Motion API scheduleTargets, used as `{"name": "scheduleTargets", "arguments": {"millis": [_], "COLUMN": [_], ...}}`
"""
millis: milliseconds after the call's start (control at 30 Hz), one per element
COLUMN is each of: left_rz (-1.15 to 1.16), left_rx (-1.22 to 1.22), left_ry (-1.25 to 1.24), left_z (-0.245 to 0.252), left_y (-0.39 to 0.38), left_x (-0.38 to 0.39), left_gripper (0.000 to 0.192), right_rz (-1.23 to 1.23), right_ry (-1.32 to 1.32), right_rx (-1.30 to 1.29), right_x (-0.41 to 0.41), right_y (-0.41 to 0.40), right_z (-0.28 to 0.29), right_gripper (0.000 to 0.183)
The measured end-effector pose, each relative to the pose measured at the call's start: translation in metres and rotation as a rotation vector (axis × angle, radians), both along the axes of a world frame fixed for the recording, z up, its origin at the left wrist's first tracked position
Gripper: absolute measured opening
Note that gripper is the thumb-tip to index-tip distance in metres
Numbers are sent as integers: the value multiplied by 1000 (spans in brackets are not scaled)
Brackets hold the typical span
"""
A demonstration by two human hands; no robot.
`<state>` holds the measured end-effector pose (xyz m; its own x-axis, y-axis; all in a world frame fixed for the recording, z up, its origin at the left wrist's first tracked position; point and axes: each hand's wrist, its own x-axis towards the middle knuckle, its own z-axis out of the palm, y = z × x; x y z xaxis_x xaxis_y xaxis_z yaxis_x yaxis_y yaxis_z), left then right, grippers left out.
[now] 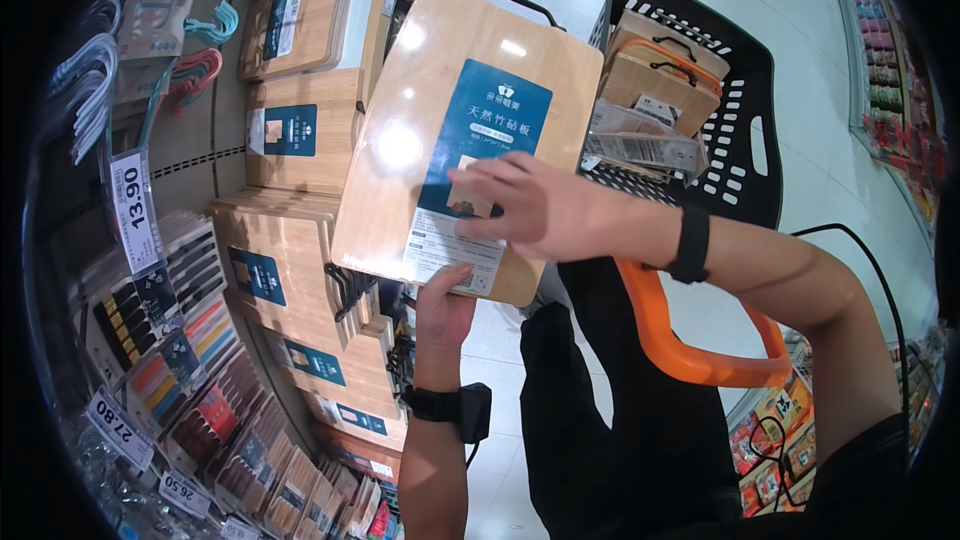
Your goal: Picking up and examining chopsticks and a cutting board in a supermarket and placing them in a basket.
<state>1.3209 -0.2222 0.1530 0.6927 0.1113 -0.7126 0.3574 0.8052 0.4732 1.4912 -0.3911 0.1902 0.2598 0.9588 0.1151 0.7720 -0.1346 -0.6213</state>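
Note:
A bamboo cutting board (390, 112) wrapped in clear film is held up in front of me, tilted, with a black handle (521, 4) at its far end. My left hand (446, 307) grips its near edge, thumb on top and the other fingers hidden underneath. Across the blue and white paper label (499, 109) lies my right hand (540, 202), fingers apart. Whether it touches the label or hovers just above is hard to tell. Light glares off the film on the board's left side.
A black shopping basket (761, 75) with an orange handle (690, 360) holds several boards (667, 86) and wrapped goods. Stacked cutting boards (300, 247) line the left shelf, beside hanging hooks (94, 90), price tags (135, 210) and packaged utensils (180, 360). A black cable (877, 285) runs past my right arm.

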Motion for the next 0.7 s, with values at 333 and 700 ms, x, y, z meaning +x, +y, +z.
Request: {"name": "scheduleTargets", "arguments": {"millis": [333,700], "left_rz": [-133,-313], "left_rx": [197,244], "left_ry": [182,-46], "left_z": [47,79], "left_y": [41,118], "left_x": [-3,19], "left_gripper": [43,59], "right_rz": [-645,-459], "right_ry": [-392,1575], "right_rx": [193,-87], "right_x": [127,108], "right_y": [-15,-58], "right_z": [7,33], "right_gripper": [66,41]}}
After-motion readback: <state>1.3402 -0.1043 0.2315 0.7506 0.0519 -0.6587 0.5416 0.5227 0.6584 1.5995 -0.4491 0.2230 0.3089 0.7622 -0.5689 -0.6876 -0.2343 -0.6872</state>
